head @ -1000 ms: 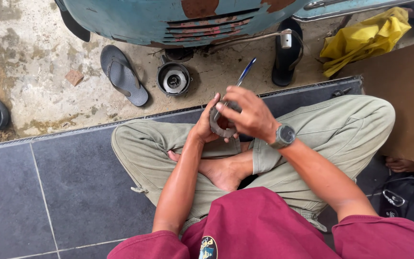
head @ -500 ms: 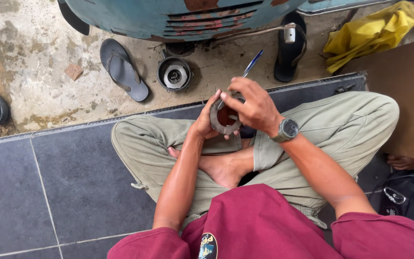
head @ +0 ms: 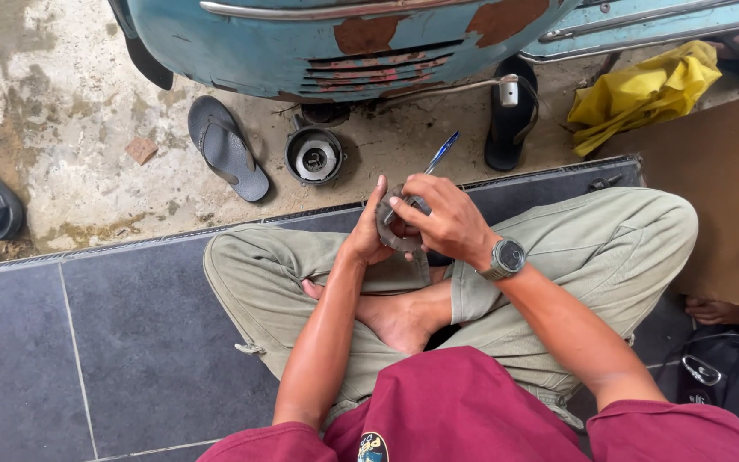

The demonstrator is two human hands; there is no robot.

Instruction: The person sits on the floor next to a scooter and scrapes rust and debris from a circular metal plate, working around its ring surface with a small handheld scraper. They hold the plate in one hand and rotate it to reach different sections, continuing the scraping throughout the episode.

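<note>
Down over the crossed legs, both hands meet around a small round metal part (head: pixel 397 224), grey and ring-shaped, held above the lap near the front edge of the dark tiled floor (head: pixel 130 342). The left hand (head: pixel 371 235) cups the part from the left, thumb up along its rim and fingers curled behind it, so its grip is closed on the part. The right hand (head: pixel 442 218) lies over the part's right side and top, fingers pressed onto its face; this grip also holds a blue-handled tool (head: pixel 438 154), which sticks up and away from between the fingers toward the concrete. How the tool's tip meets the part cannot be told, since the fingers cover it. A grey wristwatch (head: pixel 506 258) sits on the right wrist.

The person sits cross-legged in olive trousers (head: pixel 609 248) and a maroon shirt (head: pixel 464 411), one bare foot (head: pixel 399 321) showing under the forearms.

Beyond the tile edge, on the stained concrete ground (head: pixel 62 103), a round black housing with a pale centre (head: pixel 314 156) stands just ahead of the hands. A grey sandal (head: pixel 226 147) lies to its left, and a black sandal (head: pixel 511 115) to its right, near the rusted blue body of a scooter (head: pixel 335 38) along the top. A crumpled yellow cloth (head: pixel 643 90) lies at the far right, beside a sheet of brown cardboard (head: pixel 720 188). A black bag (head: pixel 729 376) rests at the right edge of the tiles.
</note>
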